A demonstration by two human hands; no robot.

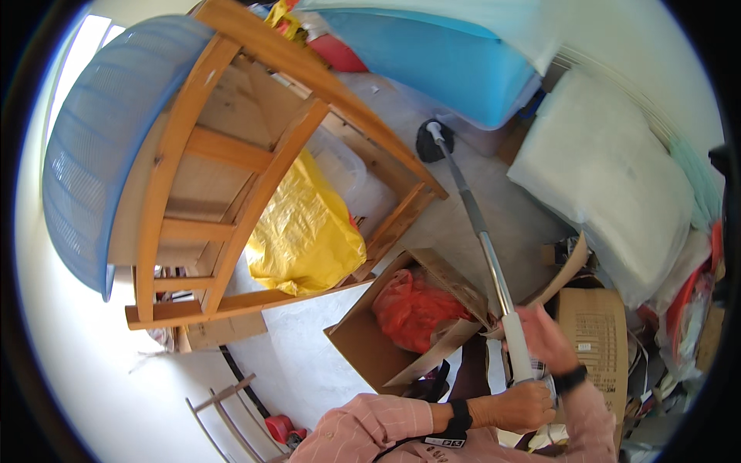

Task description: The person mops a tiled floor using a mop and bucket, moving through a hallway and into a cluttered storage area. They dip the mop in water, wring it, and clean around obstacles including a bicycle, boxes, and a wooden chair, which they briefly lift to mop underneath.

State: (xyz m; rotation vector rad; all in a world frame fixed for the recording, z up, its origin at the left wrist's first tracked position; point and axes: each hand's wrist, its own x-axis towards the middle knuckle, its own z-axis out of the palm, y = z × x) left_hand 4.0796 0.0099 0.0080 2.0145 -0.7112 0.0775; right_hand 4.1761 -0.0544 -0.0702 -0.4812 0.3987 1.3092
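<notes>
A long mop or floor-brush handle (pixel 492 263), metal with grey and white sleeves, runs up from my hands to a dark head (pixel 435 140) on the floor. My left hand (pixel 524 405) is shut around its near end. My right hand (pixel 547 340) is blurred at the white sleeve (pixel 517 347); its thumb stands off and its fingers pass partly behind the sleeve, so how firmly it holds cannot be told. The dark head lies beside a translucent plastic bin (pixel 451 63) with a blue inside or cover.
A wooden frame (pixel 197 144) with a blue mesh cover (pixel 116 133) stands left, a yellow plastic bag (pixel 307 231) within it. Close before me is an open cardboard box (pixel 365 347) holding a red bag (pixel 417 309). A large plastic-wrapped bundle (pixel 608 185) and cardboard (pixel 590 341) flank the right.
</notes>
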